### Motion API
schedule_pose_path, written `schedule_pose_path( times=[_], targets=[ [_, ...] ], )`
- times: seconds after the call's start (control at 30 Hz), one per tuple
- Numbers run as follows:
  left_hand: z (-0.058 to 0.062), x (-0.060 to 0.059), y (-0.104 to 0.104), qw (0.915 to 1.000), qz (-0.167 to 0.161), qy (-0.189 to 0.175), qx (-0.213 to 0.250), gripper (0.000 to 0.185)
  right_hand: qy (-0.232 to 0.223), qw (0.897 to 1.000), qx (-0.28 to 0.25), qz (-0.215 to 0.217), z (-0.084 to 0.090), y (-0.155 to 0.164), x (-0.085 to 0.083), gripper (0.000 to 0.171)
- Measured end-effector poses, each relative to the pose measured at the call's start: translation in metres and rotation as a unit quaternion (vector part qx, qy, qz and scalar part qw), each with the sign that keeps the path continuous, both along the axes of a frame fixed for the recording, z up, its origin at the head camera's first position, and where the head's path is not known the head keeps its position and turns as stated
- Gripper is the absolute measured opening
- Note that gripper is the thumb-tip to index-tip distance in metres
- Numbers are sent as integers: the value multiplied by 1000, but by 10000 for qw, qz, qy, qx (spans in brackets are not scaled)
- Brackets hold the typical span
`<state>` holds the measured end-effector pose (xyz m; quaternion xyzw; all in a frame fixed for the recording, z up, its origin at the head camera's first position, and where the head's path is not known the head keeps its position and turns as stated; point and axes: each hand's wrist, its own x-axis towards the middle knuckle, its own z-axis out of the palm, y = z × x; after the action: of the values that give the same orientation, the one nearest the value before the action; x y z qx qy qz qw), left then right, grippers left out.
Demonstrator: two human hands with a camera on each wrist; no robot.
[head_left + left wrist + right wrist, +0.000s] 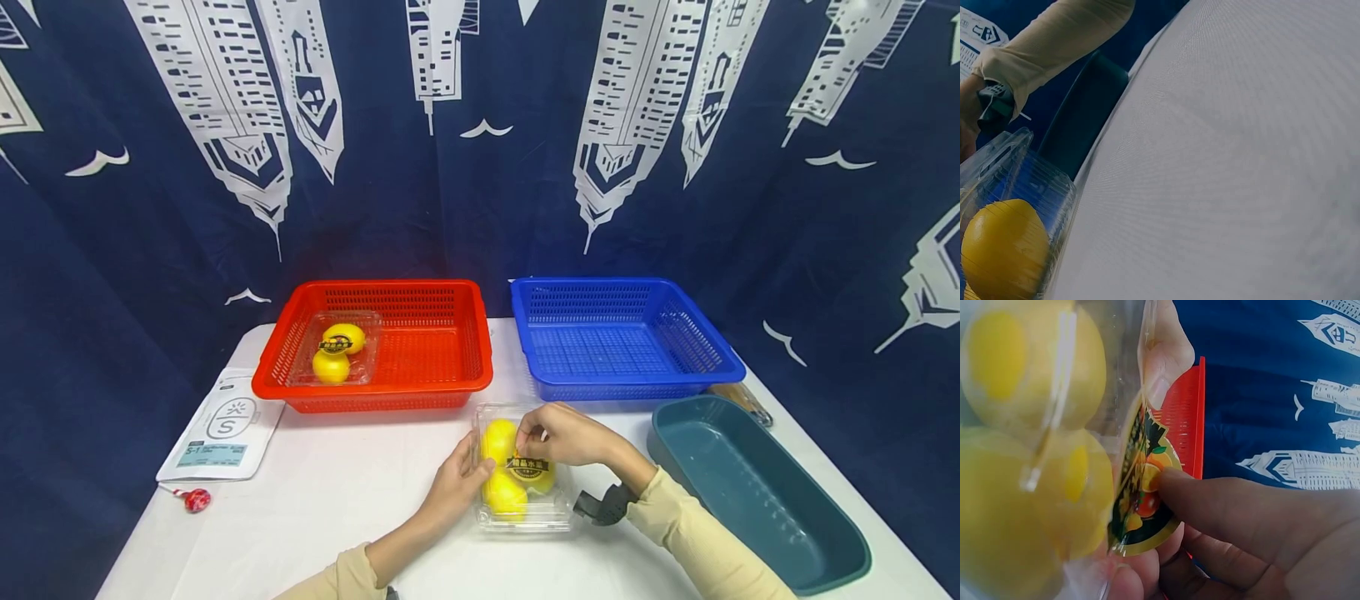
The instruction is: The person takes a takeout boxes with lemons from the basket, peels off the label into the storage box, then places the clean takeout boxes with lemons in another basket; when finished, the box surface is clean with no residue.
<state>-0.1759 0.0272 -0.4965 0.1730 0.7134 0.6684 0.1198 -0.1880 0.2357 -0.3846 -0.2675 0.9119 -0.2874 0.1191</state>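
Sticker [527,467] reading 精品水果 on clamshell [522,468].

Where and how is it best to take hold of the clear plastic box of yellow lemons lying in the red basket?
Probably grip the clear plastic box of yellow lemons from above, across its two long sides: it lies flat inside the red basket, whose walls block side approach.
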Motion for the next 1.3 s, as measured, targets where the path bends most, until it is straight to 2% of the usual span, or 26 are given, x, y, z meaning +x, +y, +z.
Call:
schedule_pose_path(
  times=[0.37, 0.83, 1.3],
  targets=[
    [0, -1, 0, 10000, -16, -32, 18, 74, -333, 9991, -270, 2, 2, 3, 0, 4],
    [-1, -1, -1, 9999, 35, 70, -98, 74, -521, 9976, -457, 26, 3, 5, 0, 4],
    [0, 0, -1, 9999, -43, 122, 3, 73, -704, 9958, -578, 28, 1, 7, -1, 4]
  ],
)
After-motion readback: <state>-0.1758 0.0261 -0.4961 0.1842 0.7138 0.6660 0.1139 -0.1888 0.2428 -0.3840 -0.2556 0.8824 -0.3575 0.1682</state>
